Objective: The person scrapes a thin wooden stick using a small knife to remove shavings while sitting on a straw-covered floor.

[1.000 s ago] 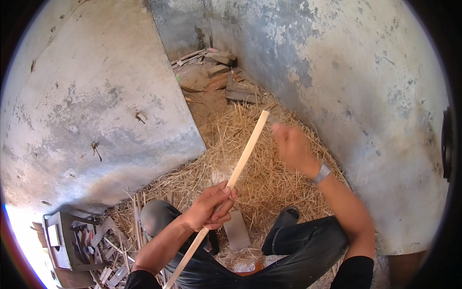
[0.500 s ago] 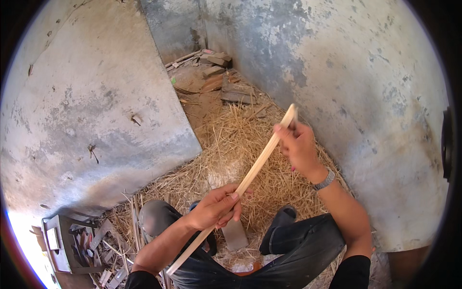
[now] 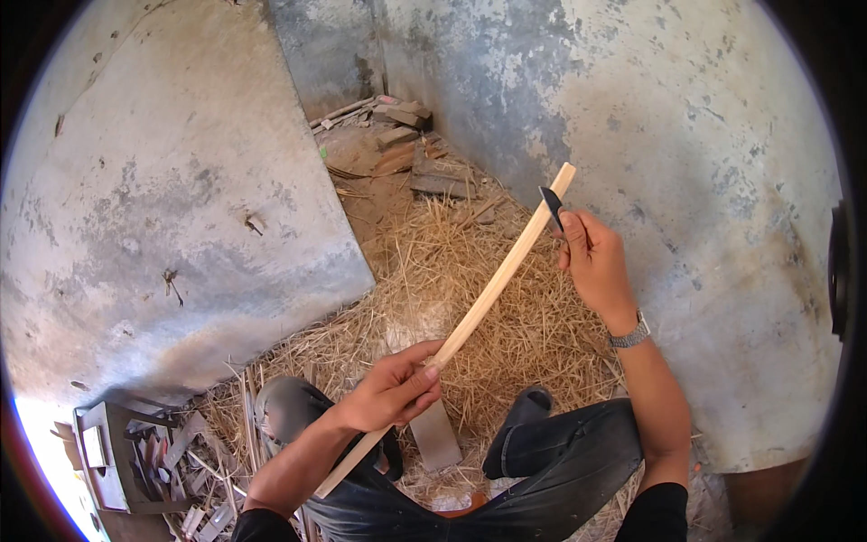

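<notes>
Left hand clamps the wooden stick at its lower part, steadying it toward 1 o'clock, while the right hand grips a knife against its upper end, above the straw.

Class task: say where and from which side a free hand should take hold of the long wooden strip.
Grip the bare middle of the wooden strip, coming from the person's left. The left hand wraps the lower part and the right hand holds a knife blade against its top right edge.
</notes>
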`<move>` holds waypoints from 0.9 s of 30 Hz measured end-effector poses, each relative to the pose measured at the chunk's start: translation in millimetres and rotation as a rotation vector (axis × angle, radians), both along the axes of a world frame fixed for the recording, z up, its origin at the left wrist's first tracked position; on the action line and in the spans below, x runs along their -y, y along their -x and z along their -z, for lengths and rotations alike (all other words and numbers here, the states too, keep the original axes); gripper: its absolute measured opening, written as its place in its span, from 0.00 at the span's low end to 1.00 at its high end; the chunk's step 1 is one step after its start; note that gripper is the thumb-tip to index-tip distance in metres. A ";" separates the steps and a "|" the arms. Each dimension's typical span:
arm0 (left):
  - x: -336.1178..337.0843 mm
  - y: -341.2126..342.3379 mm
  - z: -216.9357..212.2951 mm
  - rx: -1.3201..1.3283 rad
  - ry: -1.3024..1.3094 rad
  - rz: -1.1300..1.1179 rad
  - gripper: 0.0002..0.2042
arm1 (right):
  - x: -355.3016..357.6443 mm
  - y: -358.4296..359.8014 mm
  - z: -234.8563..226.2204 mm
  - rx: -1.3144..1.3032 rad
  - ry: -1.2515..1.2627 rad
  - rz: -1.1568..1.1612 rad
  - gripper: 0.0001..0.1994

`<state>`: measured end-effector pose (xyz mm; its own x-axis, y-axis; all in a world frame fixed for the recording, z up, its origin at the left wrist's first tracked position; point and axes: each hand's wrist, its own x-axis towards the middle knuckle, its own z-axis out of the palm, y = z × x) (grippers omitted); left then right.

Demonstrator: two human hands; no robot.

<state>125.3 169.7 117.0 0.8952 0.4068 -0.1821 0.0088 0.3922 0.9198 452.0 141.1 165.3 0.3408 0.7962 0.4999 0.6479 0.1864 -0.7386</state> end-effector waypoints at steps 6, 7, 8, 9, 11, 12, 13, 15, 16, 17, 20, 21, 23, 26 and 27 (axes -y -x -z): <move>-1.9 2.5 -3.4 0.053 0.127 -0.013 0.25 | -2.4 30.0 17.7 0.274 -0.087 -0.043 0.15; -2.9 4.0 -2.6 0.049 0.138 -0.039 0.25 | -2.0 40.3 23.9 0.277 -0.061 -0.083 0.15; -4.1 4.0 -3.2 0.042 0.134 -0.053 0.24 | -0.2 49.5 28.4 0.282 -0.035 -0.118 0.15; -5.2 3.9 -3.8 0.035 0.131 -0.067 0.24 | 0.0 54.0 30.2 0.287 -0.010 -0.153 0.15; -5.9 2.4 -5.5 0.029 0.127 -0.076 0.23 | -9.2 42.8 20.8 0.304 -0.026 -0.094 0.13; -5.6 0.7 -7.3 0.031 0.126 -0.069 0.23 | -13.1 38.1 16.3 0.255 -0.045 -0.034 0.13; -4.9 -0.6 -8.2 0.033 0.126 -0.063 0.23 | -14.6 36.0 14.0 0.205 -0.063 0.026 0.13; -4.2 -0.2 -8.2 0.037 0.142 -0.067 0.25 | -6.6 52.5 29.2 0.306 -0.109 -0.084 0.14; -4.5 0.5 -8.5 0.038 0.148 -0.070 0.26 | -3.5 62.4 35.9 0.355 -0.134 -0.139 0.14; -5.5 1.0 -7.7 0.024 0.123 -0.080 0.26 | -2.4 70.4 37.4 0.351 -0.096 -0.178 0.14; -9.7 2.1 -4.3 0.012 0.102 -0.089 0.26 | -5.8 78.4 33.6 0.278 -0.038 -0.186 0.14; -10.4 1.3 -4.9 0.033 0.130 -0.080 0.26 | -14.4 68.8 25.8 0.217 -0.059 -0.119 0.14; -8.1 -0.5 -6.6 0.066 0.179 -0.081 0.25 | -17.9 65.3 23.6 0.175 -0.075 -0.055 0.14; -3.8 -1.5 -10.1 0.081 0.194 -0.119 0.24 | -5.9 81.2 35.4 0.252 -0.067 -0.113 0.15; -5.4 -1.4 -8.2 0.075 0.169 -0.130 0.25 | 1.9 92.1 40.0 0.294 -0.065 -0.159 0.15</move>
